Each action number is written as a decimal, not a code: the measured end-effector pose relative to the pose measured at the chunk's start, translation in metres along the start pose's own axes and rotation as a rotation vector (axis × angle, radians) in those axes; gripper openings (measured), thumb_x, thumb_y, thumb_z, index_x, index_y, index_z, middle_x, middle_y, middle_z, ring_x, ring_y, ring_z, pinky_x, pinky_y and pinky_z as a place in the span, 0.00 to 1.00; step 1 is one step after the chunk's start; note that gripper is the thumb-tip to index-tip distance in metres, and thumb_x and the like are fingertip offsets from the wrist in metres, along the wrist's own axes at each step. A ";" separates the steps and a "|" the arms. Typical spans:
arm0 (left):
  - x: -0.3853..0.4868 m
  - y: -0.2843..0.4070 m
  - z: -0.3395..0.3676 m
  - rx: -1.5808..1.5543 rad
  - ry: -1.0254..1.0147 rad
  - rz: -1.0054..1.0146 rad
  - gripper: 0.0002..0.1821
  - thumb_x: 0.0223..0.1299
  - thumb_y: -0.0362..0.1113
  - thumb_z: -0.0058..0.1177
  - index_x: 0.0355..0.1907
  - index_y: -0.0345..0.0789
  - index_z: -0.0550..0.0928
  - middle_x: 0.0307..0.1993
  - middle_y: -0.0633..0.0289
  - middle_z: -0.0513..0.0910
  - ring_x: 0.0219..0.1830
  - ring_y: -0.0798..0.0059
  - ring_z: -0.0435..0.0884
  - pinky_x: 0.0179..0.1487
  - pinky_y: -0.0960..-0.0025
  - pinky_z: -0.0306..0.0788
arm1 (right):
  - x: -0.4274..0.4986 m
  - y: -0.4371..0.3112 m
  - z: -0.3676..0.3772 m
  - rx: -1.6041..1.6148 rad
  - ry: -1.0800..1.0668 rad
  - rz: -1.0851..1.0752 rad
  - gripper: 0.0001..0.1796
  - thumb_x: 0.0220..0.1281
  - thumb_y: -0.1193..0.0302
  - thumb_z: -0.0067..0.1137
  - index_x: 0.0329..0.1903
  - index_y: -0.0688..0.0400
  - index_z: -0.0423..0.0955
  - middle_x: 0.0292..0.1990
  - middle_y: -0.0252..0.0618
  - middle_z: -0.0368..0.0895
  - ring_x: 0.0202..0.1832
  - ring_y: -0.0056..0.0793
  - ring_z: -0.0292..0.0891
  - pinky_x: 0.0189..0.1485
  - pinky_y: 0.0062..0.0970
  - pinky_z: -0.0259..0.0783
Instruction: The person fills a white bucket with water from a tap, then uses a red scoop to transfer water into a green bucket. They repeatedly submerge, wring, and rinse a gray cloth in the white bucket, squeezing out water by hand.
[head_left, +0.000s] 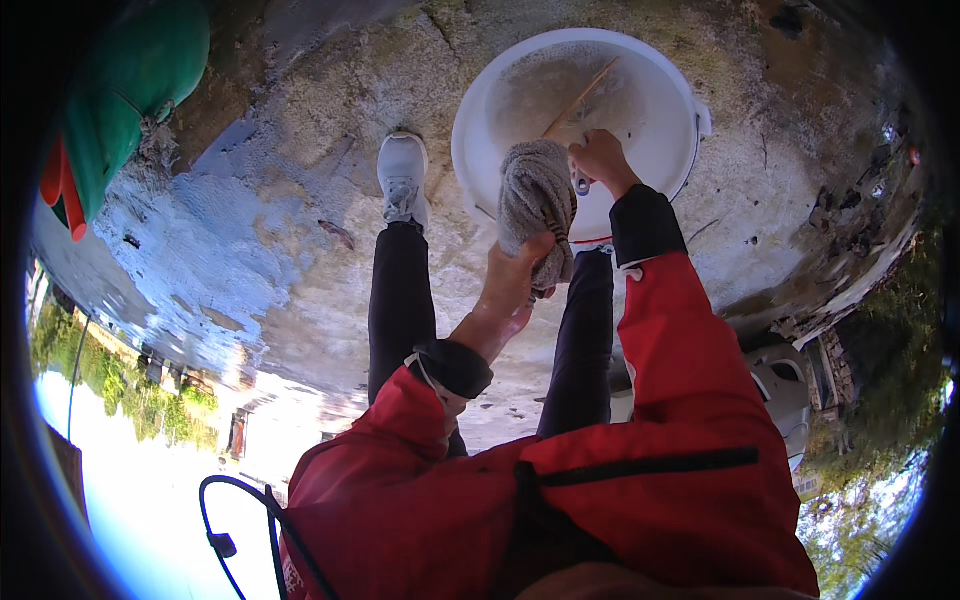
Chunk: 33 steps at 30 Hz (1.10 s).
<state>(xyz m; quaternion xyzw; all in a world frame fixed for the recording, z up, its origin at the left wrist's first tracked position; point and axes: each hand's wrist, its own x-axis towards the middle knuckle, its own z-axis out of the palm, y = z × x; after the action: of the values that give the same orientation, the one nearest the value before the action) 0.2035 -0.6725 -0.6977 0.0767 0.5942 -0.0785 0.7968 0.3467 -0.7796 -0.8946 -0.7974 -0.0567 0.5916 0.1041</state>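
Note:
My left hand (519, 271) grips a bunched grey terry cloth (531, 191) with a dark striped part, held up at the near left rim of a large white plastic bucket (478, 161). Over the bucket's near right side, my right hand (602, 159) is closed on a small object with a rounded greyish end (581, 183); what it is cannot be told. My two hands are close together, the right just beyond the cloth. Cloudy liquid appears to lie in the bucket, and a thin wooden stick (581, 97) slants across it. The cloth hides the stick's lower end.
The bucket stands on stained concrete ground (300, 135), its wire handle (686, 180) at the right. My left shoe (403, 176) is beside it. A green container (142, 82) with red tube-like parts (71, 195) is at upper left. A pale vehicle (784, 382) stands at right.

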 end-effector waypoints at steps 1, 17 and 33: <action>0.001 -0.002 -0.002 -0.032 0.011 0.002 0.17 0.53 0.40 0.56 0.43 0.34 0.72 0.27 0.64 0.77 0.20 0.78 0.75 0.17 0.76 0.65 | -0.018 -0.012 -0.002 0.298 -0.074 0.061 0.09 0.52 0.73 0.50 0.29 0.68 0.73 0.20 0.43 0.77 0.17 0.34 0.77 0.16 0.31 0.72; 0.008 0.009 -0.012 -0.041 0.000 0.128 0.14 0.58 0.46 0.52 0.40 0.38 0.74 0.26 0.65 0.79 0.26 0.76 0.79 0.23 0.73 0.69 | -0.053 -0.054 0.010 1.121 0.081 -0.119 0.09 0.61 0.69 0.54 0.41 0.59 0.72 0.22 0.30 0.70 0.19 0.17 0.63 0.27 0.25 0.67; -0.008 0.018 0.011 -0.347 -0.516 -0.183 0.38 0.54 0.49 0.55 0.63 0.30 0.60 0.55 0.43 0.71 0.53 0.52 0.74 0.50 0.59 0.75 | -0.122 -0.056 -0.047 1.486 -0.459 -0.267 0.27 0.64 0.62 0.47 0.64 0.54 0.58 0.52 0.47 0.70 0.52 0.35 0.69 0.51 0.32 0.69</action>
<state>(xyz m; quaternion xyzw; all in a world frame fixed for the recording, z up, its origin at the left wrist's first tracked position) 0.2152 -0.6565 -0.6867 -0.1364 0.3814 -0.0643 0.9120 0.3571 -0.7564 -0.7545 -0.3631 0.2381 0.6069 0.6657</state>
